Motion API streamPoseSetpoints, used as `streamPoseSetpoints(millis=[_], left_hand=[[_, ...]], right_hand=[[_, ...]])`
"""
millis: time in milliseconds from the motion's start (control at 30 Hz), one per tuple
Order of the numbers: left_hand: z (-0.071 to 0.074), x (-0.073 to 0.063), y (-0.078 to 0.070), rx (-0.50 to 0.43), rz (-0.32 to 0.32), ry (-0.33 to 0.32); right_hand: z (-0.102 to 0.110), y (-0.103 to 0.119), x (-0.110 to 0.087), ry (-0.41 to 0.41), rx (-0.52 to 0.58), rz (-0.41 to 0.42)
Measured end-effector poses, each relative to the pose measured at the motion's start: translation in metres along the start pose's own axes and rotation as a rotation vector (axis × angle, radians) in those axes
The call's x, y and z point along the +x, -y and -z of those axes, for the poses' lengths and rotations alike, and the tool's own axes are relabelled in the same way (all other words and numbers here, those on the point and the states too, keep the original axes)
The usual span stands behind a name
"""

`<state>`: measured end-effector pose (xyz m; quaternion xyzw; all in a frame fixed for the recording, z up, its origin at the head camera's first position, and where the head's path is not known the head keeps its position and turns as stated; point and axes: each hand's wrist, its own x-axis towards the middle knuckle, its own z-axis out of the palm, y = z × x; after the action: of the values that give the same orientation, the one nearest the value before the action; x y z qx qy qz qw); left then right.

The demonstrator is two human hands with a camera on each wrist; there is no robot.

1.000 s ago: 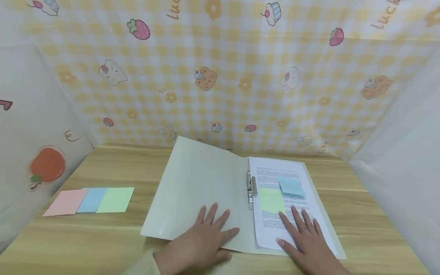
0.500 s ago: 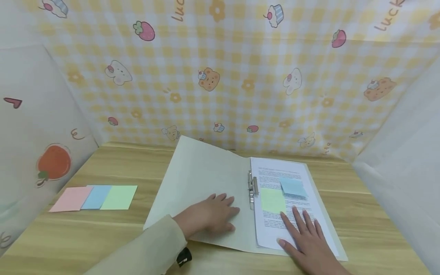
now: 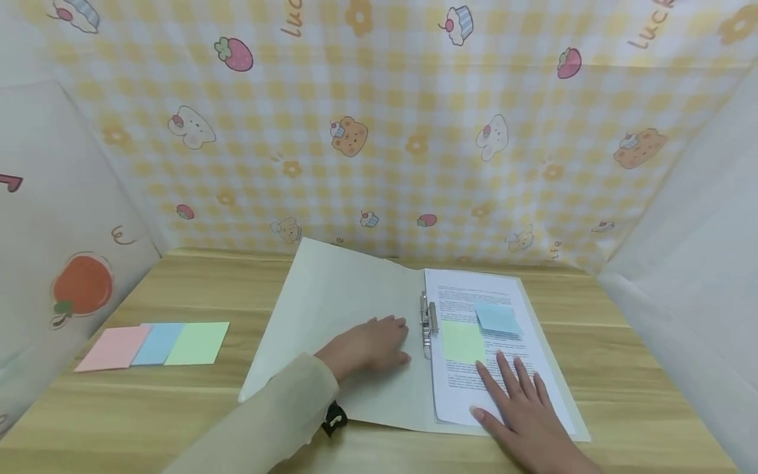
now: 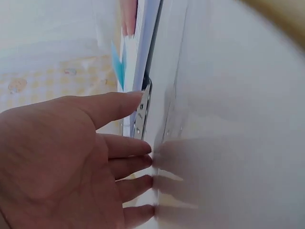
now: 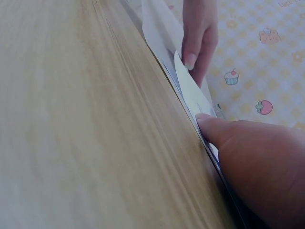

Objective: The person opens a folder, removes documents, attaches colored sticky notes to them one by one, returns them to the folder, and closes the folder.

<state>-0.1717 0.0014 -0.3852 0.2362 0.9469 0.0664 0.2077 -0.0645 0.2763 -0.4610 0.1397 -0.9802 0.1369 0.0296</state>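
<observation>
Your folder (image 3: 349, 316) lies open on the bench (image 3: 148, 408). Left hand (image 3: 367, 343) rests released on the cover beside the metal clip (image 3: 428, 326); right hand (image 3: 521, 411) lies flat on the thin, floppy pages (image 3: 468, 388). Grip by the stiffer spine near that clip.

Wooden table (image 3: 177, 408): open folder (image 3: 331, 316), sticky notes (image 3: 154, 343).
</observation>
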Motion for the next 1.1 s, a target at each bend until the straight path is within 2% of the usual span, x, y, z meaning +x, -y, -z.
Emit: streamPoseSetpoints(millis=[333, 600, 867, 1100], left_hand=[[0.007, 0.031, 0.001, -0.091, 0.023, -0.058], [0.006, 0.046, -0.001, -0.193, 0.018, -0.092], [0.003, 0.062, -0.006, -0.150, 0.056, -0.123], [0.005, 0.072, -0.009, -0.142, 0.077, -0.138]], right_hand=[[-0.003, 0.001, 0.000, -0.003, -0.008, -0.004], [-0.002, 0.001, 0.001, -0.009, -0.025, -0.006], [-0.002, 0.002, 0.001, -0.010, -0.010, -0.007], [-0.002, 0.002, 0.002, 0.004, -0.011, -0.028]])
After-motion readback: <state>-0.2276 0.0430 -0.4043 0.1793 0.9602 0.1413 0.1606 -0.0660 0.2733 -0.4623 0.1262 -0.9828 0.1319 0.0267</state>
